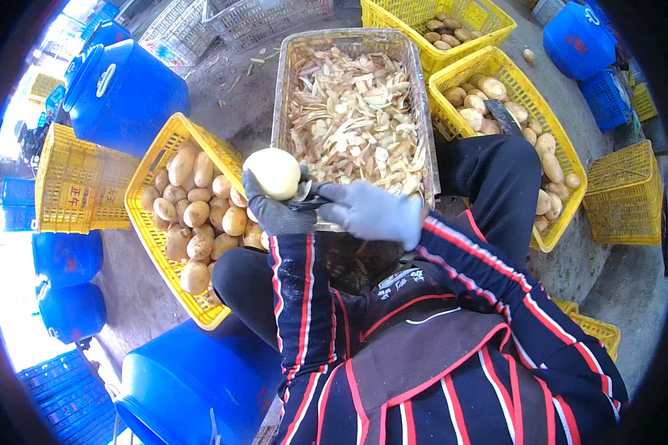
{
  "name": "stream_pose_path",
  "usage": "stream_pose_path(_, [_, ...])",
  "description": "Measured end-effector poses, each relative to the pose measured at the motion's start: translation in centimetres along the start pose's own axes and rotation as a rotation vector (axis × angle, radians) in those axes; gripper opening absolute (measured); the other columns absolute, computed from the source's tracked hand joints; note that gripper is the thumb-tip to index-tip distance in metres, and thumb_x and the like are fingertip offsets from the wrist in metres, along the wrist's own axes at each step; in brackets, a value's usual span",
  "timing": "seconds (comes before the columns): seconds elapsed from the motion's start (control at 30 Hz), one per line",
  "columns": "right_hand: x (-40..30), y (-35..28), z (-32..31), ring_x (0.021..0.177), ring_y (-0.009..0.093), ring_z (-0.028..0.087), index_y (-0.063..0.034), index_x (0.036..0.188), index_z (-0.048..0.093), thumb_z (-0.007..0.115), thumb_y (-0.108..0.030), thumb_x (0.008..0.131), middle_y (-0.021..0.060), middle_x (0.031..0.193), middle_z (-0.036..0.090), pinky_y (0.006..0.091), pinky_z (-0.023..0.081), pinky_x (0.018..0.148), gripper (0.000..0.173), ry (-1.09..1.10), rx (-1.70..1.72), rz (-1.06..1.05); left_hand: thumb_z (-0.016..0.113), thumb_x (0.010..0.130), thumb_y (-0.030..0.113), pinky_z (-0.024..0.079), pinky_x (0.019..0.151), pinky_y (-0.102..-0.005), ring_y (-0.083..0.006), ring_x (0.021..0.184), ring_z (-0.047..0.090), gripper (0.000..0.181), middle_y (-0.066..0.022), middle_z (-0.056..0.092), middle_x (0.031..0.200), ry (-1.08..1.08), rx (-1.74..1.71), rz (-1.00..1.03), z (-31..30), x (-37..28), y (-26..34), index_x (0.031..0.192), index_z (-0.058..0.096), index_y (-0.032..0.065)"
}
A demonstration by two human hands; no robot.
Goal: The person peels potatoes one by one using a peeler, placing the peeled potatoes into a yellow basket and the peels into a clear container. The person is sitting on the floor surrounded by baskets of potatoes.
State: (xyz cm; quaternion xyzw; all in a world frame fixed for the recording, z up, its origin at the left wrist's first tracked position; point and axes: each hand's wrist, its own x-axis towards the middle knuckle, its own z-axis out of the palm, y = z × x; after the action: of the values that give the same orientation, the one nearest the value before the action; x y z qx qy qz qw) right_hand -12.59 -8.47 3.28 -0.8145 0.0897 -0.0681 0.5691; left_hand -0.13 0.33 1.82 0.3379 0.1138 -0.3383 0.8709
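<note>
My left hand (278,208), in a dark grey glove, holds a peeled, pale potato (273,173) above the near left corner of a crate (280,83) heaped with potato peelings (356,117). In a light grey glove, my right hand (364,212) grips a dark-handled peeler (306,194), whose head is against or close beside the potato's right side. Unpeeled potatoes (197,214) fill a tilted yellow plastic crate (145,239) by my left knee. Beyond my right knee, another yellow crate (576,203) holds more potatoes (551,167), with a dark flat object (502,118) lying over them.
A large blue plastic barrel (192,372) stands near my left side, another (128,92) at the upper left. Stacked yellow crates (83,178) are at the left, and a third potato crate (389,16) at the top. A yellow crate (626,194) stands at the right. Scraps lie on the floor.
</note>
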Motion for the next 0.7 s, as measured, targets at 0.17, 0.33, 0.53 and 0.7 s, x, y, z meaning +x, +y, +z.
stream_pose_path(0.17, [-1.3, -0.8, -2.9, 0.040, 0.007, 0.045, -0.0075, 0.120, 0.057, 0.055, -0.034, 0.093, 0.0004, 0.066, 0.056, 0.0187, 0.036, 0.035, 0.038, 0.515, 0.734, 0.384, 0.051, 0.089, 0.047, 0.051, 0.081, -0.0489, -0.0320, 0.104, 0.057, 0.050, -0.0116, 0.057, 0.118, -0.221, -0.038, 0.128, 2.0, -0.8, -1.0, 0.124, 0.051, 0.0120])
stream_pose_path(0.33, [0.1, -5.0, -1.3, 0.067, 0.008, 0.057, -0.0006, 0.130, 0.047, 0.067, -0.032, 0.086, 0.0053, 0.096, 0.063, 0.0217, 0.049, 0.060, 0.058, 0.327, 0.809, 0.272, 0.045, 0.093, 0.049, 0.048, 0.093, -0.0350, -0.0238, 0.108, 0.057, 0.054, -0.0097, 0.058, 0.121, -0.514, -0.020, 0.042, 1.8, -1.4, -1.6, 0.128, 0.050, 0.0079])
stream_pose_path(0.53, [1.1, -3.1, -3.6, 0.086, 0.010, 0.062, -0.0015, 0.132, 0.046, 0.071, -0.028, 0.082, 0.0094, 0.113, 0.062, 0.0197, 0.047, 0.058, 0.062, 0.336, -0.022, -0.082, 0.049, 0.093, 0.048, 0.050, 0.085, -0.0354, -0.0218, 0.097, 0.060, 0.049, -0.0098, 0.059, 0.111, -0.454, 0.018, -0.052, 2.0, -1.3, -0.7, 0.120, 0.050, 0.0071])
stream_pose_path(0.7, [0.8, -5.4, -3.0, 0.084, 0.013, 0.060, 0.0045, 0.127, 0.047, 0.063, -0.012, 0.084, 0.0155, 0.099, 0.064, 0.0269, 0.048, 0.072, 0.049, 0.523, 0.433, 0.033, 0.064, 0.082, 0.042, 0.052, 0.083, -0.0414, -0.0261, 0.093, 0.061, 0.041, -0.0108, 0.063, 0.101, -0.155, -0.279, -0.137, 1.6, -0.9, -0.2, 0.106, 0.057, 0.0095])
